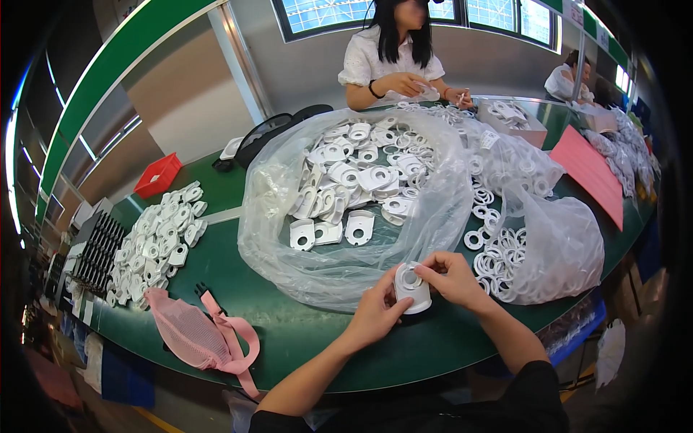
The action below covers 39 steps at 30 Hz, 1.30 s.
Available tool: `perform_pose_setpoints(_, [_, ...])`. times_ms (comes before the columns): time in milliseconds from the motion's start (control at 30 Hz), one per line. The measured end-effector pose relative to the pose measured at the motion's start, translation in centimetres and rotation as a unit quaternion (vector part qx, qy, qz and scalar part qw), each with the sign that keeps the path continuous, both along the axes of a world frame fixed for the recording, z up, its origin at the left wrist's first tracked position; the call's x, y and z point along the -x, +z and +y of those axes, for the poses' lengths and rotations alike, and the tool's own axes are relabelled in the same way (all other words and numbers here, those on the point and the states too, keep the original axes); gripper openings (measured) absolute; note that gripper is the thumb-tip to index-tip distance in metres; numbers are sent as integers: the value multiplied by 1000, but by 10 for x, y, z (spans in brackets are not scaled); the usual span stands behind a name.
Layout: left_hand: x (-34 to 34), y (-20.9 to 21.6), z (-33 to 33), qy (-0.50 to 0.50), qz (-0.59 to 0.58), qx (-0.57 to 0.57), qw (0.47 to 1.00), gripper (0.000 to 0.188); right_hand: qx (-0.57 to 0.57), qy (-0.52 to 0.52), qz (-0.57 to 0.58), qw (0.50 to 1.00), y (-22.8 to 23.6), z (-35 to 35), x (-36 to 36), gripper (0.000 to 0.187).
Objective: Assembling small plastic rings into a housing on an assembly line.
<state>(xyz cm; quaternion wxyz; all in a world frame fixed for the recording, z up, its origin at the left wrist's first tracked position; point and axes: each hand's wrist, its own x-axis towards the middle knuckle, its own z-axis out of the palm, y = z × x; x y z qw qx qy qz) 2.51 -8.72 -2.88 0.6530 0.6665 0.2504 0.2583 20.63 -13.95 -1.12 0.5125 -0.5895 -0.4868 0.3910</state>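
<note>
Head view, as I read it from my station: the flat white plastic part with a rounded end (420, 297) is held above the near edge of the green tabletop (303, 361), between both hands. The left hand (377, 312) has its thumb closed over the lower face, fingers behind, probably to steady the body. The right hand (449, 278) pinches the upper right side, thumb near the round opening; I judge this grip lets it bear on the white ring (406, 283) there, though I cannot tell whether that ring is seated. A large clear plastic bag (271, 256) lies rolled open just beyond, presumably so its white parts stay within reach. Loose white plastic rings (497, 263) lie to the right, likely for the right hand's convenience; another white pile (155, 249) sits well apart, left.
</note>
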Motion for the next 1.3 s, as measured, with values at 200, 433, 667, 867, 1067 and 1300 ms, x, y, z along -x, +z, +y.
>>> perform_pose_setpoints(200, [1, -3, -4, 36, 65, -179, 981, 66, -3, -81, -156, 984, -2, -3, 15, 28])
perform_pose_setpoints(433, [4, -4, 3, 1, 49, -33, 998, 62, -59, 0, -143, 988, 1, -6, 3, 28])
perform_pose_setpoints(667, [5, 1, 12, -56, -3, 92, 994, 61, 11, 21, -121, 992, 4, -3, -4, 21])
perform_pose_setpoints(867, [35, 28, 56, 184, -51, 41, 981, 38, -155, -52, -161, 973, 12, -2, 3, 21])
perform_pose_setpoints(1067, [139, 85, 178, 541, -379, -79, 746, 71, -352, 90, -298, 883, 49, -15, 24, 40])
perform_pose_setpoints(1300, [123, 64, 183, 446, -41, -241, 861, 38, -518, 334, -263, 742, 127, -54, 76, 32])
